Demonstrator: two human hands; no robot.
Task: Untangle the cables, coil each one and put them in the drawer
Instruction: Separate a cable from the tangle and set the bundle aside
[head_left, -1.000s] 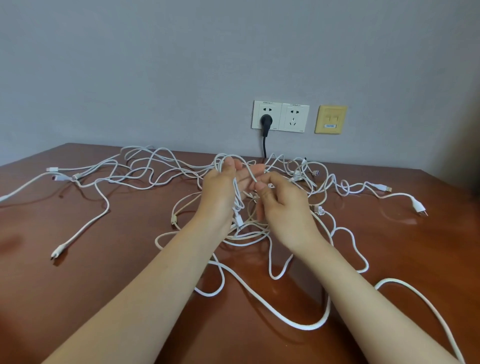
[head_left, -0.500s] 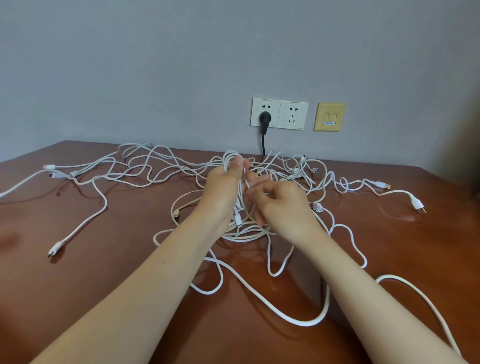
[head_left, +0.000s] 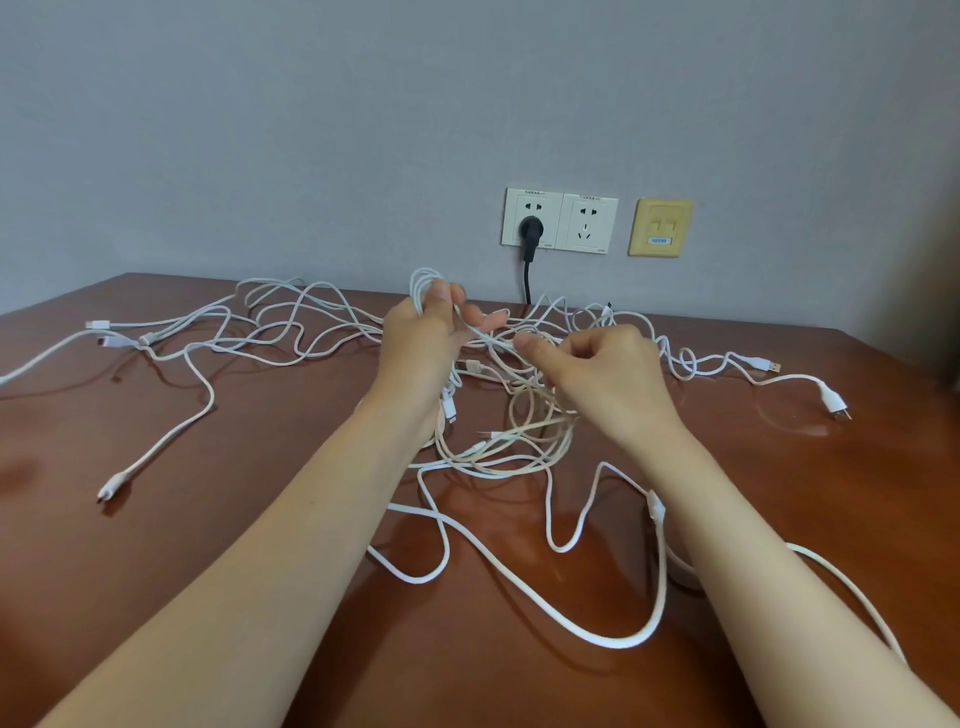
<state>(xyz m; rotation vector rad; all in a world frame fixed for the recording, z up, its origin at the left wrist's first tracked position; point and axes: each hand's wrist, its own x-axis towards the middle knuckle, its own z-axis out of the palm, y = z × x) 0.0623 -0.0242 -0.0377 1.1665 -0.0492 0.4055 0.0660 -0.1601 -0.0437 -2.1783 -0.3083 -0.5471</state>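
1. The cables (head_left: 498, 447) lie as one white tangle across the middle and far half of the counter (head_left: 249, 545). It is thickest just in front of the person, with loose runs trailing toward the left, right and near edges.
2. The left hand (head_left: 423, 332) is raised over the knot, fingers curled round a bunch of loops that stands up out of its top. The right hand (head_left: 602, 374), just beside it, pinches a single strand running across to the left hand.
3. This looks like the untangling step, early on: no coil lies anywhere.
4. The next move probably calls for following the pinched strand to a free end and drawing it out through the loops without tightening them.
5. Free ends in view: a two-pin plug (head_left: 834, 402) near the right edge, a USB end (head_left: 768, 365) near it, and a small connector (head_left: 111, 488) toward the left edge.
6. How many cables there are cannot be told.
7. A thick run passes under the right forearm and off the frame, and another leaves at the left edge.
8. No drawer is in view.
9. A black plug (head_left: 531, 231) sits in the wall socket (head_left: 535, 208). Its lead is lost at the far edge.
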